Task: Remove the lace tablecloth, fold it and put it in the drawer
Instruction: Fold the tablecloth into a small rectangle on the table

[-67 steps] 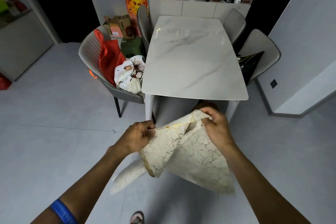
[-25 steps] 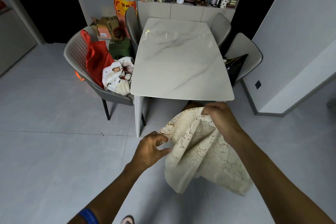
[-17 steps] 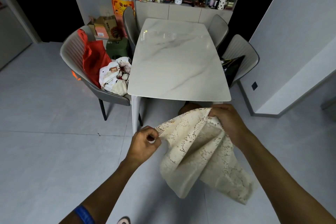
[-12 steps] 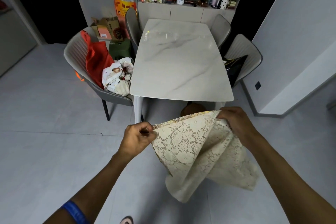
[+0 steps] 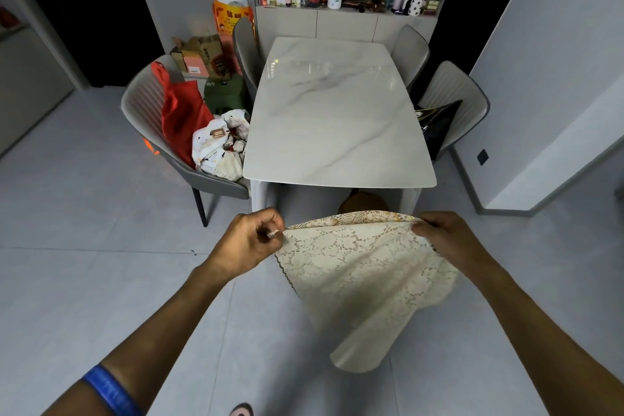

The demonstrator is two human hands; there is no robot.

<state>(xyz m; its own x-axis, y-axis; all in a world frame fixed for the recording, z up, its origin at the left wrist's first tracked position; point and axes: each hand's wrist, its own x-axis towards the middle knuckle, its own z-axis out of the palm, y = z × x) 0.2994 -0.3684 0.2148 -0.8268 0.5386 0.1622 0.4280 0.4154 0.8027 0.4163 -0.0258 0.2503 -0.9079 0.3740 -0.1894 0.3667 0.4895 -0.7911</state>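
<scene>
The cream lace tablecloth (image 5: 361,277) hangs folded in the air in front of me, just short of the marble table (image 5: 334,118). My left hand (image 5: 250,243) pinches its top left corner. My right hand (image 5: 445,240) grips the top right corner. The top edge is stretched almost straight between both hands, and the rest droops to a rounded point low at the right. The table top is bare. No drawer can be picked out with certainty.
A grey chair (image 5: 145,111) at the table's left holds a red bag (image 5: 182,118) and crumpled white bags (image 5: 219,149). Two grey chairs (image 5: 452,94) stand at the right. A cabinet (image 5: 344,24) with bottles on top is behind. Boxes (image 5: 199,57) sit by the wall.
My left hand took hold of the cloth's corner, then both hands drew apart, stretching the top edge flat. The cloth hangs wider than before.
</scene>
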